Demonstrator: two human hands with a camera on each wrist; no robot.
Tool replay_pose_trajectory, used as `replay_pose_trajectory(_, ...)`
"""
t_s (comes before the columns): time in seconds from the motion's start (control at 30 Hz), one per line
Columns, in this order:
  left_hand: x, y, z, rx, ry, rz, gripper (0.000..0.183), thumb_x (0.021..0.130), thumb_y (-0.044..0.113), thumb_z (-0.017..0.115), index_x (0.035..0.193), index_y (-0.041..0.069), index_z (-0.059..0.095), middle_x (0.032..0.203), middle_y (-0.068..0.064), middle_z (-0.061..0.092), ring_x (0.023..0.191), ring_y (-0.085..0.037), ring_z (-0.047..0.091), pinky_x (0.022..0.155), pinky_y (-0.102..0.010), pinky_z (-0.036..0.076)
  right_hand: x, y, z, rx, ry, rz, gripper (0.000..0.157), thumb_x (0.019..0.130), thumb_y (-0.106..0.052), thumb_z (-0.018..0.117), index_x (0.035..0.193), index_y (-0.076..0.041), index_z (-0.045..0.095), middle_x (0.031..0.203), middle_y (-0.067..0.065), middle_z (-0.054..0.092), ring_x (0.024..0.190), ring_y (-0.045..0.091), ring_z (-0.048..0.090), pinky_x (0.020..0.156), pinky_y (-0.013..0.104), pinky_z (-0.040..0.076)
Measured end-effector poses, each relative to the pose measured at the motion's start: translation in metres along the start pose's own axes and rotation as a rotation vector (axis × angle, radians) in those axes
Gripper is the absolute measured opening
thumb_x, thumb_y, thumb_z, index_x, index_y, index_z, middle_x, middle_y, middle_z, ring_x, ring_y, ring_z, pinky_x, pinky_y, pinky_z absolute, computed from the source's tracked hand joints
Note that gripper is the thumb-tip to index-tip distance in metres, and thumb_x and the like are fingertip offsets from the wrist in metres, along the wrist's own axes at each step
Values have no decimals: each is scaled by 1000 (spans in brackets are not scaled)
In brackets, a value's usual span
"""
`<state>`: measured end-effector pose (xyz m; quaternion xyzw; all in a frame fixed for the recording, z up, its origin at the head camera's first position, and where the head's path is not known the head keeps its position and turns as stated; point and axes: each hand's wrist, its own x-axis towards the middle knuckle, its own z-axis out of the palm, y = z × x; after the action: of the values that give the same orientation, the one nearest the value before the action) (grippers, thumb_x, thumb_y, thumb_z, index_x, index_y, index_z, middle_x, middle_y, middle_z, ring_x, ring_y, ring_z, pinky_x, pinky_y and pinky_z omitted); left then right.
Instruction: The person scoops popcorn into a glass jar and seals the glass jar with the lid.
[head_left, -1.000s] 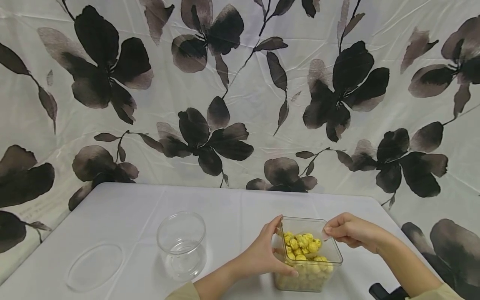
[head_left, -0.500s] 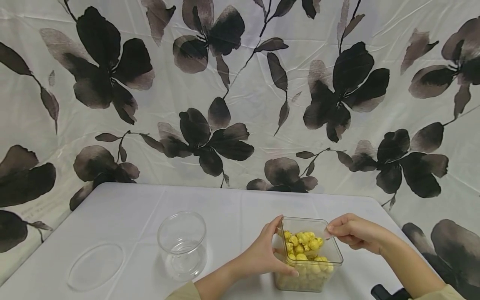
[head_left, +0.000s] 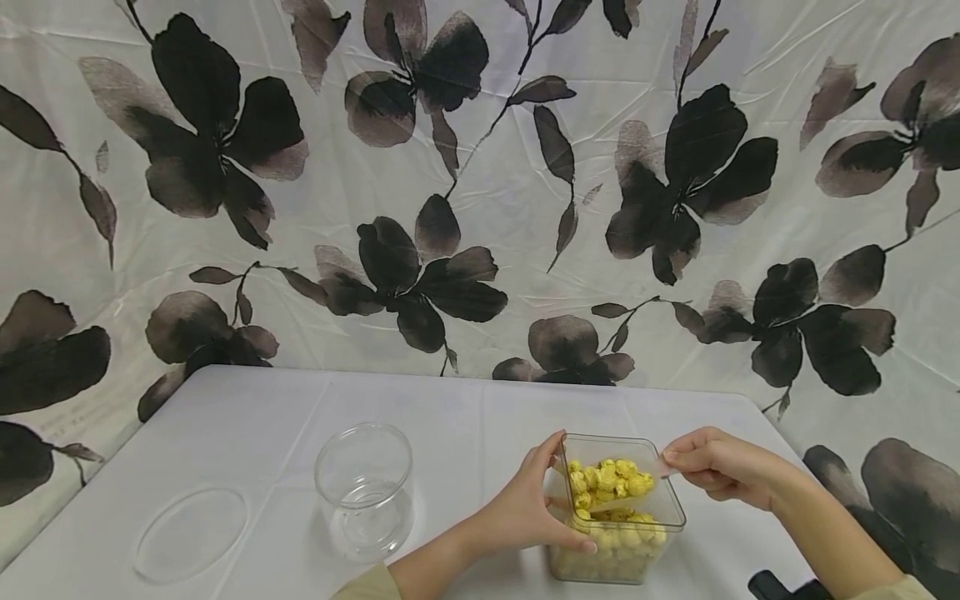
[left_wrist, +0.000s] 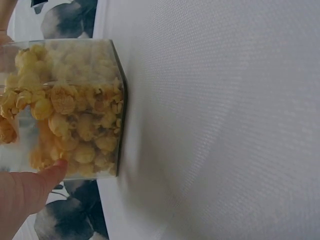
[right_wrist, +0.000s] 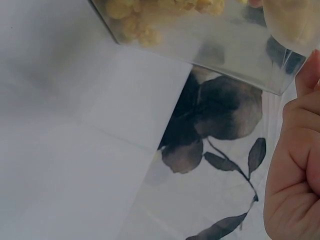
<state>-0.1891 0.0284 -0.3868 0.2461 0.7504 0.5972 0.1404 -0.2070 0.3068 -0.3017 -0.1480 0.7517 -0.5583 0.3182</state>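
My left hand [head_left: 517, 508] grips the left side of a clear square container [head_left: 666, 505], thumb in front and fingers at the back. Yellow popcorn [left_wrist: 85, 127] fills its lower part. With its thumb and fingers my right hand [head_left: 731, 468] pinches the handle of a translucent scoop [head_left: 663, 469] at the container's right rim. The scoop's bowl [right_wrist: 290, 22] is inside, and a heap of popcorn [head_left: 611, 479] sits raised over the rest, partly hiding it. In the right wrist view my right hand [right_wrist: 297, 150] is at the right edge.
A clear round jar [head_left: 364, 492] stands open on the white-covered table [head_left: 450, 433], left of the container. Flat on the far left lies a clear round lid [head_left: 191, 533]. A black object [head_left: 783, 586] shows near the right front. Flowered cloth [head_left: 465, 167] hangs behind.
My right hand has drawn slightly right with the scoop. The heap of popcorn has risen and a gap shows beneath it. The left hand and container have stayed in place.
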Motion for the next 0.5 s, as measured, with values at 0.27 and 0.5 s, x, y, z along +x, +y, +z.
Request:
replay_pose_trajectory(0.27, 0, 0, 0, 6, -3, 2, 113, 63, 21, 87, 148, 28, 13, 140, 0, 26, 130, -24, 27, 90, -35, 46, -5, 2, 3, 38, 3, 5, 26, 97, -15, 46, 88, -11, 70, 53, -12, 37, 41, 4, 17, 39, 24, 9)
replay_pose_trajectory(0.5, 0, 0, 0, 2, -7, 0, 112, 64, 20, 87, 148, 28, 13, 139, 1, 26, 129, -21, 27, 90, -36, 46, -8, 9, 1, 77, -4, -2, 27, 97, -13, 44, 89, -11, 70, 53, -12, 37, 42, 6, 15, 39, 26, 7)
